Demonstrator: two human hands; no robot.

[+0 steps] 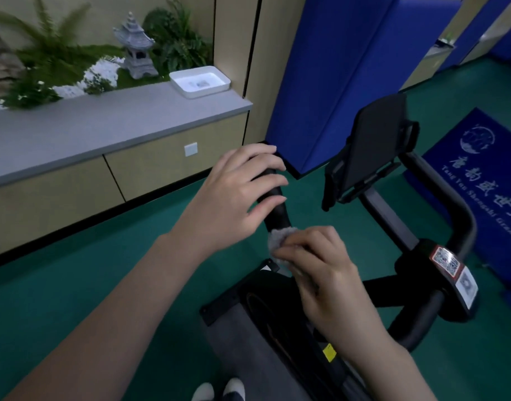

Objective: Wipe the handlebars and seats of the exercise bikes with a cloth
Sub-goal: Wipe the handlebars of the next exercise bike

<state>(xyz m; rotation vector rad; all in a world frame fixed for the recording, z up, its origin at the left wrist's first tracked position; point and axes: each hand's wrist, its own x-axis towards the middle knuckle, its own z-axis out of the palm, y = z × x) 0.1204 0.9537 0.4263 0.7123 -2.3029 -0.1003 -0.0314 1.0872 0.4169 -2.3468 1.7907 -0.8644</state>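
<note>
A black exercise bike stands in front of me on the green floor. Its left handlebar grip [276, 211] rises toward the upper left. My left hand [234, 195] lies over the upper end of that grip, fingers spread and fairly straight, touching it. Just below, my right hand [321, 273] grips a small grey cloth [279, 237] wrapped against the same bar. The right handlebar [462, 224] curves round at the right. A black tablet holder [373, 149] stands at the centre of the bars. The seat is not in view.
A grey counter [103, 128] over beige cabinets runs along the left, bearing a white tray [200, 81] and a planter with a stone lantern [135, 47]. Blue wall padding [335, 82] stands behind the bike. A blue mat [486, 180] lies at the right.
</note>
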